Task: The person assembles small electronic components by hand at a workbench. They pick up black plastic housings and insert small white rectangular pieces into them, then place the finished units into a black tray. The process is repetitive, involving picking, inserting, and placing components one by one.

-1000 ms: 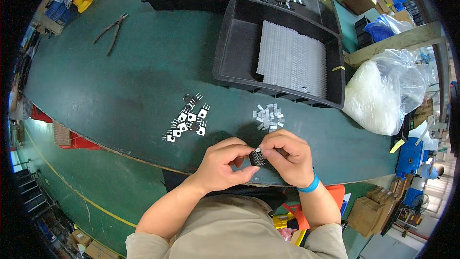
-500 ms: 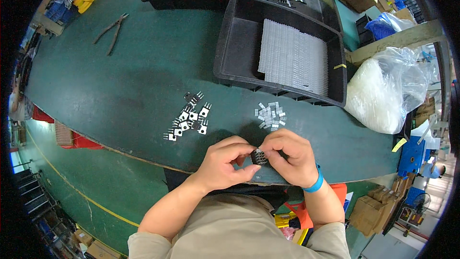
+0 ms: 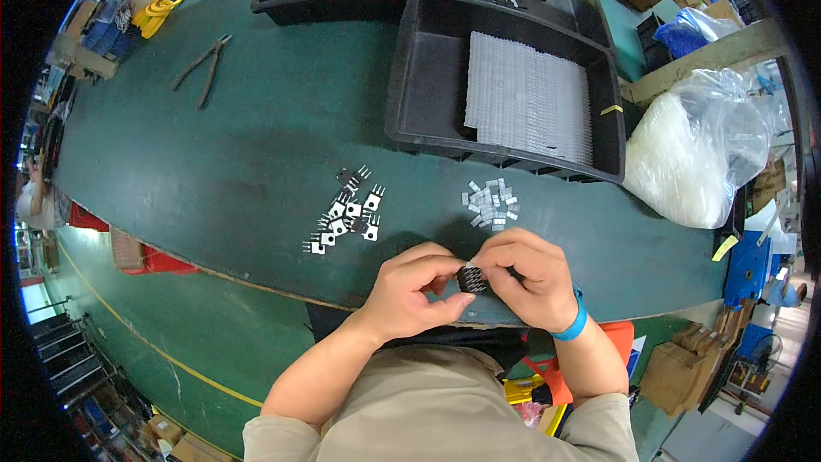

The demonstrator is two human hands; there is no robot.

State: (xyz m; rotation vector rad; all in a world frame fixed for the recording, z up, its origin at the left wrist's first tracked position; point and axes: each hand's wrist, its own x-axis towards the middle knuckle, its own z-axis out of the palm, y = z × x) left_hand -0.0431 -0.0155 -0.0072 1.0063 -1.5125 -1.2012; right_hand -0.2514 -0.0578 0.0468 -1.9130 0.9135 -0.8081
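Near the table's front edge, my left hand (image 3: 415, 289) pinches a small black block with rows of metal legs (image 3: 472, 281), which looks like a stack of transistors. Against the top of that stack, my right hand (image 3: 532, 281) is closed in a pinch. A small pale piece (image 3: 469, 264) shows at its fingertips, partly hidden by them. Ahead and to the left lies a loose pile of three-legged transistors (image 3: 353, 204), some with the silvery face up and some black. Just beyond my right hand is a small heap of clear plastic pieces (image 3: 491, 205).
A black tray (image 3: 432, 90) holds rows of clear plastic strips (image 3: 530, 98). Behind it, a larger black tray (image 3: 342, 7) is filled with black transistors. Pliers (image 3: 205, 68) lie at the left. A bulging clear bag (image 3: 676, 158) stands at the right edge of the green table (image 3: 256, 133).
The whole scene has shifted slightly in the view. Both hands stay together at the stack, with only slight finger movement.
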